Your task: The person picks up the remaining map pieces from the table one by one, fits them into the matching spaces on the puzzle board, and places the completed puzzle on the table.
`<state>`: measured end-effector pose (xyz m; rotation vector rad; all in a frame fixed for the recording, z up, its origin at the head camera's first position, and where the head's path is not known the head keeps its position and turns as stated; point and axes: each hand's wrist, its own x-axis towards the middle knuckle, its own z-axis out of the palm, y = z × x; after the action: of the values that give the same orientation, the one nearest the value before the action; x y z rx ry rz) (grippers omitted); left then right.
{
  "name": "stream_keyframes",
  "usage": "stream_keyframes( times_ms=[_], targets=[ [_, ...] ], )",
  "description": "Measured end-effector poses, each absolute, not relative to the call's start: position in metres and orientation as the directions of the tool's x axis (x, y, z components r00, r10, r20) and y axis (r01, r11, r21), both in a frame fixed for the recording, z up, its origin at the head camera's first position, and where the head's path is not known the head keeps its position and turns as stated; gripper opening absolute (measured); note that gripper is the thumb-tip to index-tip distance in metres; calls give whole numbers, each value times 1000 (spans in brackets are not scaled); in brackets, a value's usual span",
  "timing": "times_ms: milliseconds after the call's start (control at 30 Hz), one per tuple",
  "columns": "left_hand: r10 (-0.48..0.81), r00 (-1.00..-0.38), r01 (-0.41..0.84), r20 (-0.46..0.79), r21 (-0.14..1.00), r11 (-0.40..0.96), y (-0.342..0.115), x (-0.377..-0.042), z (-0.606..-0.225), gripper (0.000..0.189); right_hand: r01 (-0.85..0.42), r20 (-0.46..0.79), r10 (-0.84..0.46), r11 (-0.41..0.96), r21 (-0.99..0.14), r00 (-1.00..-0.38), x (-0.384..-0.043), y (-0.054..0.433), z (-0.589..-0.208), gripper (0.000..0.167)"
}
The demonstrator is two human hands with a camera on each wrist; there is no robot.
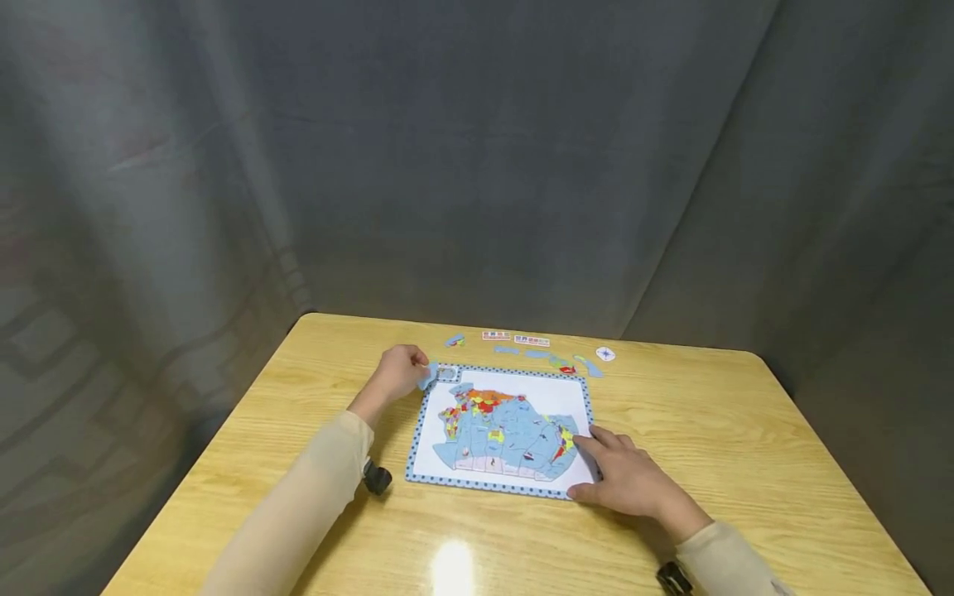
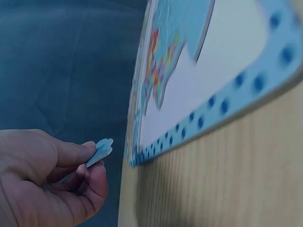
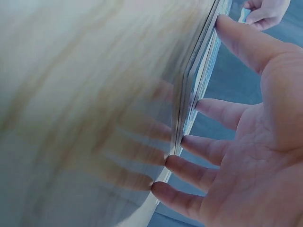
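Observation:
My left hand [image 1: 397,372] pinches a small light-blue puzzle piece [image 2: 100,151] between thumb and fingers. It holds the piece above the table at the far left corner of a world map puzzle board [image 1: 547,396]. The board has a white inside and a dotted blue border. Joined map pieces [image 1: 514,434] in blue, with coloured land, cover much of its middle and lower part. With its fingers spread, my right hand [image 1: 629,478] rests on the board's right edge, its fingertips touching the board and the table beside it.
Behind the board lie several loose pieces: a blue and green one [image 1: 455,340], blue strips [image 1: 537,354], a red and green one [image 1: 564,365], a curved blue one [image 1: 590,367], two title strips [image 1: 532,340] and a round compass piece [image 1: 606,354]. A grey curtain [image 1: 477,165] surrounds the wooden table [image 1: 701,422].

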<state>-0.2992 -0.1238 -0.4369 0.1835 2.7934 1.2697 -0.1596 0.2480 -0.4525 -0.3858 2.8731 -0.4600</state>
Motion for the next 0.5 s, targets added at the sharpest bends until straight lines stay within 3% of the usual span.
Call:
stream_keyframes(
  times_ms=[500],
  targets=[
    [150,-985,44,-91,698,715,-106,-245,-440,9,-233,-144,-292,915,-328,-946,-159,248,-452,86]
  ],
)
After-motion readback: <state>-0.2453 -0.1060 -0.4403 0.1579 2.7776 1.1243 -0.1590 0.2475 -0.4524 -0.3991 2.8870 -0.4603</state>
